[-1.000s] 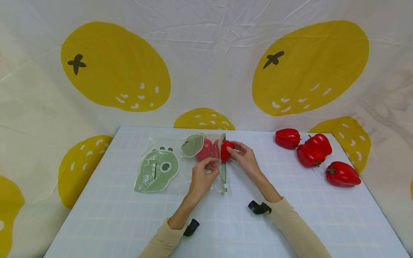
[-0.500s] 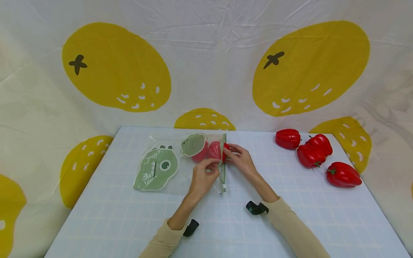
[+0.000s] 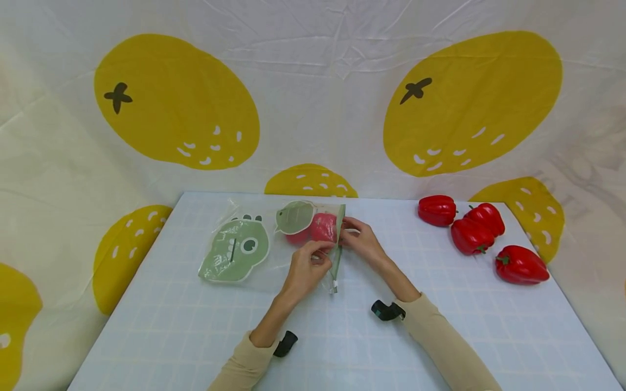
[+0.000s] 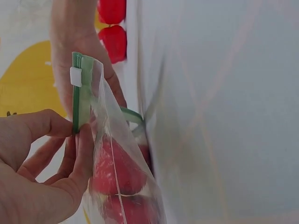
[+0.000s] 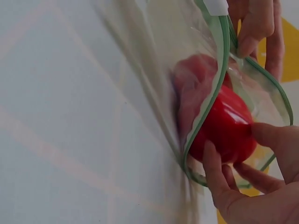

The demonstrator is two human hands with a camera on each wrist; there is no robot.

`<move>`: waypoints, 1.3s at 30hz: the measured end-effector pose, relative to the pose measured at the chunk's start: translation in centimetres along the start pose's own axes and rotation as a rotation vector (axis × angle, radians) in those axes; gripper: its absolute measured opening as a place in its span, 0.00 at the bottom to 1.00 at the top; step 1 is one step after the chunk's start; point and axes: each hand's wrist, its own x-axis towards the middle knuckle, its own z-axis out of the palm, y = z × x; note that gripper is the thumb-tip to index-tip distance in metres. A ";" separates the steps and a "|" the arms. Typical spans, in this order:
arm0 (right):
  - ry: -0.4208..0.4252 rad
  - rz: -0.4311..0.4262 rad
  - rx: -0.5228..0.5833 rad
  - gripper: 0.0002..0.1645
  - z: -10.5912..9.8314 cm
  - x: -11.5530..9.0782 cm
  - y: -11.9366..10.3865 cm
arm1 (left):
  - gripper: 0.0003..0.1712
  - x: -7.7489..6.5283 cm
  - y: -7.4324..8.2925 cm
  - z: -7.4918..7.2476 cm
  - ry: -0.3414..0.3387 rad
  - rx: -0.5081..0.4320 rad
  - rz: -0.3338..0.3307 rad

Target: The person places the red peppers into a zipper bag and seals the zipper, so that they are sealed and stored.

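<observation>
Red, glossy pepper (image 5: 230, 123) in clear, green-edged bag (image 3: 277, 252)

I am pinching with my left hand (image 3: 307, 266), fingers (image 4: 84, 154) curling; with my right hand (image 3: 364, 242) I am gripping, thumb (image 5: 270, 135) and fingers standing apart. My left forearm (image 3: 275, 319) and right forearm (image 3: 401, 281) are slanting forward and inward.

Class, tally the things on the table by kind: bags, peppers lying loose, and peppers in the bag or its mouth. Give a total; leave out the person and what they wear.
Bag: 1
Loose peppers: 4
Bagged peppers, one at the mouth: 2
Total: 7
</observation>
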 end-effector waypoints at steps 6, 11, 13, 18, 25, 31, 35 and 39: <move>-0.034 -0.029 -0.090 0.29 0.1 0.3 -0.2 | 0.19 0.0 -0.3 -0.2 -0.024 0.000 -0.013; -0.039 -0.046 -0.119 0.28 0.4 0.7 -0.1 | 0.19 0.1 -0.3 -0.3 -0.039 -0.019 -0.023; -0.034 -0.057 -0.121 0.28 0.6 0.9 0.0 | 0.19 0.1 -0.4 -0.3 -0.042 -0.022 -0.031; -0.021 -0.068 -0.114 0.28 1.1 1.1 -0.4 | 0.19 0.1 -0.3 -0.2 -0.042 -0.024 -0.041; -0.003 -0.040 -0.089 0.28 1.6 1.7 0.2 | 0.19 0.0 -0.2 -0.2 -0.045 -0.026 -0.034; 0.010 -0.039 -0.060 0.27 2.0 2.0 0.2 | 0.20 -0.1 -0.1 -0.3 -0.050 -0.024 -0.056; 0.007 -0.043 -0.090 0.28 2.0 1.9 0.1 | 0.19 -0.1 -0.1 -0.1 -0.023 -0.035 -0.033; -0.004 -0.073 -0.153 0.27 1.3 1.7 0.1 | 0.17 -0.1 -0.1 0.0 0.015 -0.040 -0.025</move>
